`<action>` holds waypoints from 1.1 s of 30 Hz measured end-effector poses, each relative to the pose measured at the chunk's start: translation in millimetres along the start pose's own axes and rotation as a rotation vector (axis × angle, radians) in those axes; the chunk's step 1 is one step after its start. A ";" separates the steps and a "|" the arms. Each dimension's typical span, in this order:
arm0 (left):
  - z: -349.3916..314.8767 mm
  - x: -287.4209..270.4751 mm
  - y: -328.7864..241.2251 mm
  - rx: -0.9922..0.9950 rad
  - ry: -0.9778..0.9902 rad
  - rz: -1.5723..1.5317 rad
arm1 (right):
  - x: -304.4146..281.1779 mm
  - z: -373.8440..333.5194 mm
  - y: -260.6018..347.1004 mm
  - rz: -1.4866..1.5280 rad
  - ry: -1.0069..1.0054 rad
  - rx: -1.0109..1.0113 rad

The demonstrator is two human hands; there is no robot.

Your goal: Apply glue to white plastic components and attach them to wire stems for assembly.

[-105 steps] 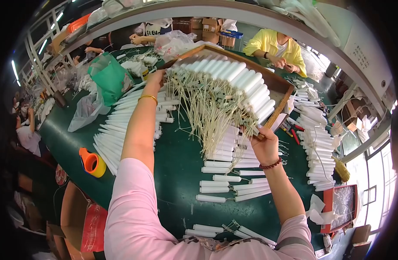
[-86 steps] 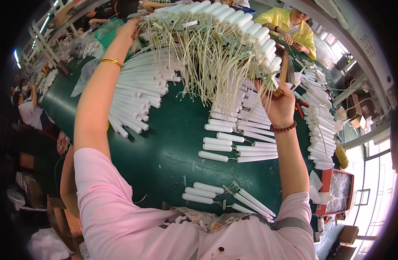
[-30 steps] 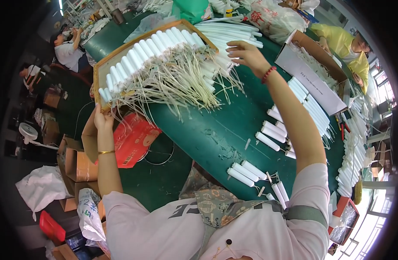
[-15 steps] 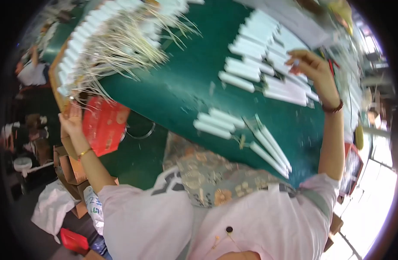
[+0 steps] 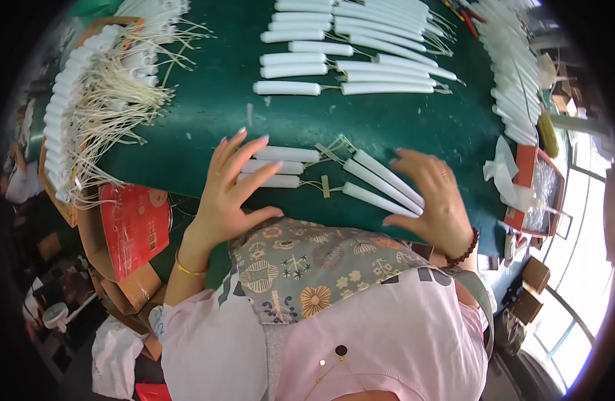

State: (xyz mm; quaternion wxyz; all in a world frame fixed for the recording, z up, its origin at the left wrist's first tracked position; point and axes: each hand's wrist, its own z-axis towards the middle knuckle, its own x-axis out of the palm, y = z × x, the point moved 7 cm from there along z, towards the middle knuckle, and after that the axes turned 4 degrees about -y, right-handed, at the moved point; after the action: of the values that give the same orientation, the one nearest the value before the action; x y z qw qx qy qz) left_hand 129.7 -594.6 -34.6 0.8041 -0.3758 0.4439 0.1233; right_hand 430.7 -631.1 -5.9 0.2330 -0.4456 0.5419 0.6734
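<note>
Glare from right-hand window [image 5: 583, 284], faint sheen on tabletop [image 5: 214, 127], dark rim

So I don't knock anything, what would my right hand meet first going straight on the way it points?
Most likely the three white tubes lying just left of your right hand. Depth is unclear, so its fingers may be touching them now.

Both hands [image 5: 228, 190] have moved from the tray [image 5: 68, 212] to white tubes [image 5: 386, 186].

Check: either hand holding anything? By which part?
No clear hold: left hand spread over left white tubes, right hand bracketing ends of right white tubes; contact unclear.
</note>
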 end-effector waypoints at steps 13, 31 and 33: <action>31.6 26.7 6.4 -0.048 0.055 -0.207 | 19.6 -2.2 -11.0 0.094 0.125 0.030; 154.4 -3.8 131.6 -0.319 -0.478 -0.282 | -38.4 144.1 -75.8 -0.130 -0.374 -0.294; 168.8 -4.5 126.1 -0.231 -0.409 -0.111 | -32.0 148.1 -77.9 -0.236 -0.401 -0.280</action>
State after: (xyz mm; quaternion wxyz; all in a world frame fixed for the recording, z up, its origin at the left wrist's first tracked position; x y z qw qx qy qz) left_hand 164.9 -386.9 -38.8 0.8344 -0.4564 0.2334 0.2026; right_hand 457.1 -463.1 -17.0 0.3486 -0.3911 0.3310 0.7848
